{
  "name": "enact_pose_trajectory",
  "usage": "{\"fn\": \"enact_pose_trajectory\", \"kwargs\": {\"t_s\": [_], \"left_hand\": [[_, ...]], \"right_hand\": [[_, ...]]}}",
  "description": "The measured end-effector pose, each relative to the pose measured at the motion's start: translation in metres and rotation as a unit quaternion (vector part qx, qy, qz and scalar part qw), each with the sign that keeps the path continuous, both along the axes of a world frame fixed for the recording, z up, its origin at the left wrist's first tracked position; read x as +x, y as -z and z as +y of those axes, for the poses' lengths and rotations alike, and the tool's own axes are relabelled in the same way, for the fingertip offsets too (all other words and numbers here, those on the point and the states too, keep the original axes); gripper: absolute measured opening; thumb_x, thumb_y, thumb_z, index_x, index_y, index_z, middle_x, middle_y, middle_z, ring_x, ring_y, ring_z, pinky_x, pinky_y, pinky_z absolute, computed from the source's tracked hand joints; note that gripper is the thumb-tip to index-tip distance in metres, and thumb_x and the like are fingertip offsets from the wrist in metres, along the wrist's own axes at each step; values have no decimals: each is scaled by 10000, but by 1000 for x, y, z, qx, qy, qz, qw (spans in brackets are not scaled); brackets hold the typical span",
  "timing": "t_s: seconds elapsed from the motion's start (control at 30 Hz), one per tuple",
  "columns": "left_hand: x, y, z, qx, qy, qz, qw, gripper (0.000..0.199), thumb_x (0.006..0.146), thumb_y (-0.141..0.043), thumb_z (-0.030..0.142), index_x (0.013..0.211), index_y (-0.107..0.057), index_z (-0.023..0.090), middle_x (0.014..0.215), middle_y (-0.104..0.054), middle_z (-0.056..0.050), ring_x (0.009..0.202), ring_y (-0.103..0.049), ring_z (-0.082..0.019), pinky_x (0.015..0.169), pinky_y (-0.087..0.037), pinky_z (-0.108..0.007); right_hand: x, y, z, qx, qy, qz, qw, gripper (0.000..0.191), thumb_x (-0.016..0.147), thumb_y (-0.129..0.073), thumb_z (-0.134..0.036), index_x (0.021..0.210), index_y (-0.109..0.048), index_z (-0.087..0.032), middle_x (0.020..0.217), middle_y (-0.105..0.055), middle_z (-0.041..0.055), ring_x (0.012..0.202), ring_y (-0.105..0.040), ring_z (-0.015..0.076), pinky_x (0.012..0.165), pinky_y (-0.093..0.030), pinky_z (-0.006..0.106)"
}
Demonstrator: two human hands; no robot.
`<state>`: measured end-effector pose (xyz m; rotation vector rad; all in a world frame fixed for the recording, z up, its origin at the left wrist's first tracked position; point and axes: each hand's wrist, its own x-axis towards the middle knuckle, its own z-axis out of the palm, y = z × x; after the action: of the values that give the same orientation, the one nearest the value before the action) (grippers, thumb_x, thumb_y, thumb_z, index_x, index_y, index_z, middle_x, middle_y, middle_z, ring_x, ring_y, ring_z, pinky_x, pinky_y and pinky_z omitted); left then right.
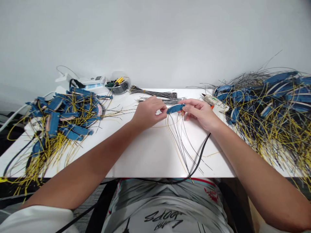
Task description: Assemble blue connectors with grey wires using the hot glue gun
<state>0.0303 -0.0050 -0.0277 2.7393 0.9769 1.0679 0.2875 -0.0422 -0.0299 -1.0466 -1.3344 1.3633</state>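
We held a blue connector (175, 108) up above the counter (150, 155) with both hands. Our left hand (149, 111) pinched one end and our right hand (198, 113) pinched the other, so both hands were narrow and close together. Thin wires (181, 145) hung down from the connector and lay on the counter, perhaps so they would not tangle. A big heap of blue connectors (63, 116) with yellow wires sat on our left, and another heap (263, 106) sat on our right, perhaps so each hand could reach one. A bundle of dark wires (153, 94) lay straight at the back.
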Motion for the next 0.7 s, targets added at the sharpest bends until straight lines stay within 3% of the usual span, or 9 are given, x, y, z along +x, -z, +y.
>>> {"fn": "enact_pose_trajectory", "kwargs": {"t_s": [0.53,0.7], "left_hand": [[0,-2,-4,-27,-26,-13,999,116,907,-600,189,821,-671,218,831,-719,-17,832,-577,-203,762,-451,-349],[0,-6,-7,-33,-19,-20,999,151,934,-639,295,1033,-726,221,943,-739,-35,908,-620,-219,835,-487,-371]], "right_hand": [[-1,-2,-1,-8,0,-5,1000,343,847,-854,-371,1167,-821,-250,913,-768,23,701,-643,124,633,-544,272],[-1,-2,-1,-9,-4,-11,1000,372,860,-848,-391,1204,-814,-255,928,-776,27,676,-636,118,639,-546,285]]}}
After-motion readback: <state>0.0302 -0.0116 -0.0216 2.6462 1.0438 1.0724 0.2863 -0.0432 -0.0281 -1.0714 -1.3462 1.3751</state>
